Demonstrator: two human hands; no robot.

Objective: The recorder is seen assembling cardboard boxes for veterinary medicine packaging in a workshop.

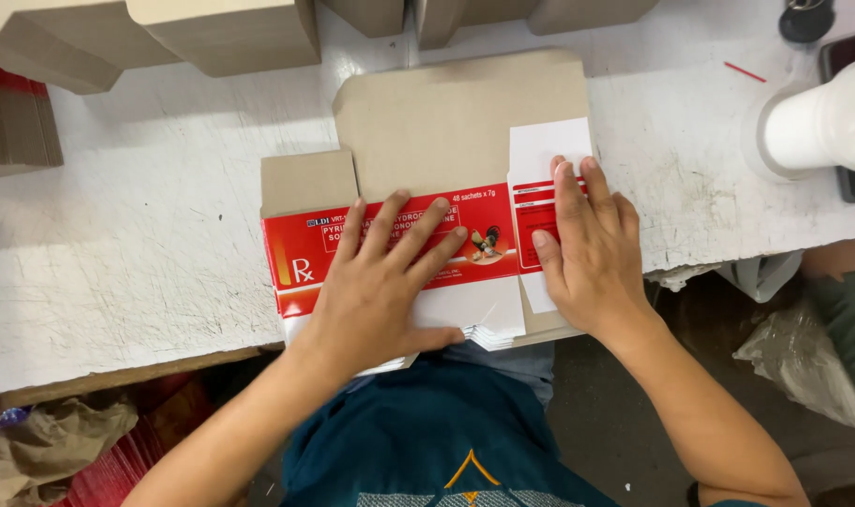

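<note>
Left hand (381, 282) spread flat, fingers open, pressing on the flattened brown cardboard carton with red-and-white printed panel (446, 131) lying at the near edge of the scuffed white table (137, 253). Right hand (587, 253) flat too, gripping nothing, pressing the carton's white-and-red side flap (540, 155). White cylindrical roll (822, 122) at far right.

**Worker's clothing, seen from above**

Both forearms bare, no sleeves reaching the wrists. Left hand (376, 286) and right hand (587, 258): no rings, no gloves visible. Dark teal shirt (427, 432) at lower centre; orange chevron mark (470, 469) above a grey patterned band.
</note>
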